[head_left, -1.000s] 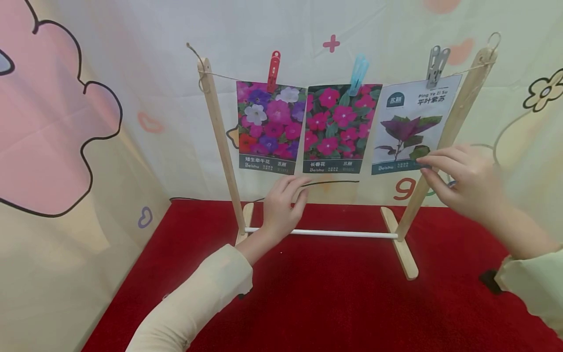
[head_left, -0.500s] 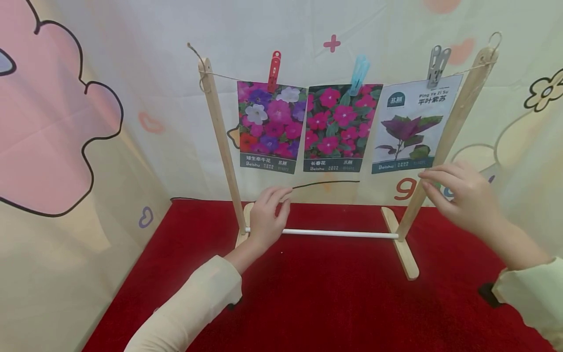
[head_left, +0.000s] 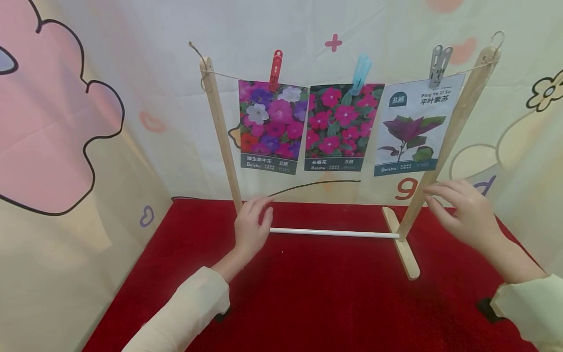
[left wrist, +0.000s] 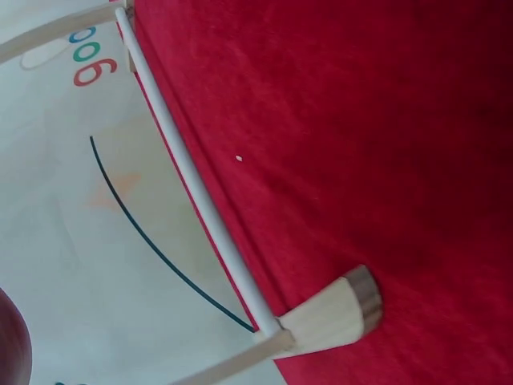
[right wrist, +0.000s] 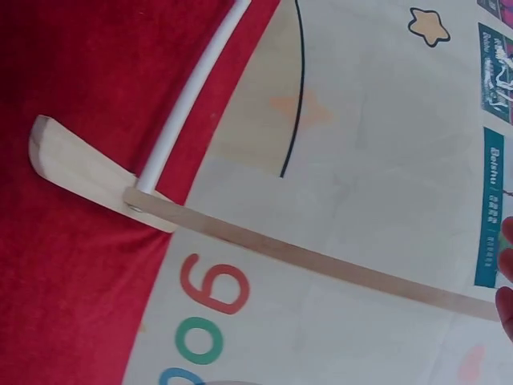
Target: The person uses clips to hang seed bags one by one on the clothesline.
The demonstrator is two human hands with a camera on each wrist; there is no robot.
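Three picture cards hang in a row from a string. The mixed-flower card (head_left: 273,128) is held by a red clothespin (head_left: 275,71), the pink-flower card (head_left: 338,128) by a light blue clothespin (head_left: 361,74). A grey clothespin (head_left: 438,66) holds the white card with a purple-leaved plant (head_left: 411,132). My left hand (head_left: 251,226), loosely bent and holding nothing, overlaps the foot of the left post. My right hand (head_left: 466,215) is below the white card beside the right post, its fingers and thumb apart with nothing between them. Some fingertips (right wrist: 506,269) show at the right wrist view's edge.
The wooden stand has a left post (head_left: 220,132), a right post (head_left: 462,122) and a white crossbar (head_left: 330,232) low between them. Its right foot (head_left: 402,244) rests on a red cloth (head_left: 316,298). A printed curtain (head_left: 176,122) hangs close behind.
My left hand has moved left and down, away from below the cards to the left post. My right hand has lowered from the white card's bottom corner. The cards still hang.
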